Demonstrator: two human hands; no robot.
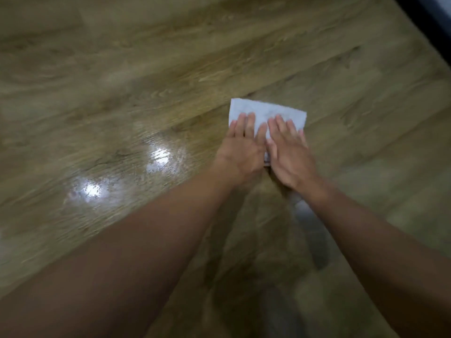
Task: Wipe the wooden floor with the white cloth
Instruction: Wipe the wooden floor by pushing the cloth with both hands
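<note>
A folded white cloth (pixel 266 109) lies flat on the wooden floor (pixel 146 81), right of the middle of the view. My left hand (pixel 242 146) presses on its left part with straight fingers. My right hand (pixel 288 152) presses on its right part, fingers straight and spread, side by side with the left. The hands cover the near half of the cloth. Both forearms reach in from the bottom edge.
A wet, shiny patch (pixel 127 176) with two bright light reflections lies on the floor to the left of my hands. A dark edge (pixel 432 23) runs along the top right corner. The view is blurred by motion.
</note>
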